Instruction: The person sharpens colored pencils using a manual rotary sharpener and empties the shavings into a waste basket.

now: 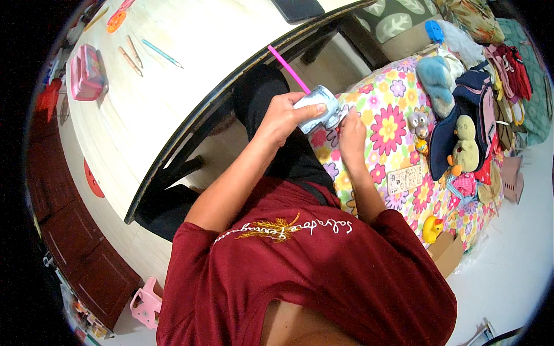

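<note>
My left hand (281, 120) is wrapped round a pale blue and white printed thing, rounded like a small cup or roll (326, 99), held above my lap. A thin bright pink stick (288, 69) slants from it up towards the table edge; whether it is a straw or a pencil I cannot tell. At the other end of the printed thing, my right hand (353, 138) is closed, with its fingertips against a small whitish bit. What exactly those fingers pinch is too small to make out.
On the pale table (190, 75) lie pencils (161, 53), a pink box (88, 72) and a dark flat device (297, 8). To my right, a flowered cover (369, 153) bears plush toys (465, 141), a dark blue bag (474, 86) and a yellow duck (431, 229). A pink stool (146, 303) stands lower left.
</note>
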{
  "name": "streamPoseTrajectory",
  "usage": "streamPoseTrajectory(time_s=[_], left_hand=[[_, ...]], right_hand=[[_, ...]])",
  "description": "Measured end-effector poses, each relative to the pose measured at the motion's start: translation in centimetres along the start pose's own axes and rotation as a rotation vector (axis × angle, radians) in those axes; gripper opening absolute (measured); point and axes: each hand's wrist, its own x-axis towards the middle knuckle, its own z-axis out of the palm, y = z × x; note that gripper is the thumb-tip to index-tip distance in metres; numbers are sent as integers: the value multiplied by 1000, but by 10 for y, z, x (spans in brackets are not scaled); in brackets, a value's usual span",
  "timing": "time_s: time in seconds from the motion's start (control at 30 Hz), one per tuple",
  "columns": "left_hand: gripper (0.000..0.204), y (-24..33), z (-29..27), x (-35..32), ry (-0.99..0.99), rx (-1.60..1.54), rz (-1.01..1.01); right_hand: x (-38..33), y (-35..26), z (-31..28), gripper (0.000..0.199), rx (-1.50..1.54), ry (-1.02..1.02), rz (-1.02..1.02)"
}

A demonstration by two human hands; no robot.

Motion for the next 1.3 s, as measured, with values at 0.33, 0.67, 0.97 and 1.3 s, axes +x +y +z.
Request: streamPoseTrajectory(time_s=[0.33, 0.67, 0.97, 1.3], left_hand=[[39, 11, 2, -10, -49, -188, -41], [49, 4, -2, -4, -28, -40, -17], [43, 7, 1, -8, -41, -156, 0], [43, 4, -3, -5, -23, -85, 14]], right_hand=[[-23, -108, -62, 41, 421, -203, 146], [-24, 0, 14, 27, -143, -108, -42], [-11, -91, -54, 42, 374, -43, 90], [-51, -36, 6, 39, 359, -287, 224]])
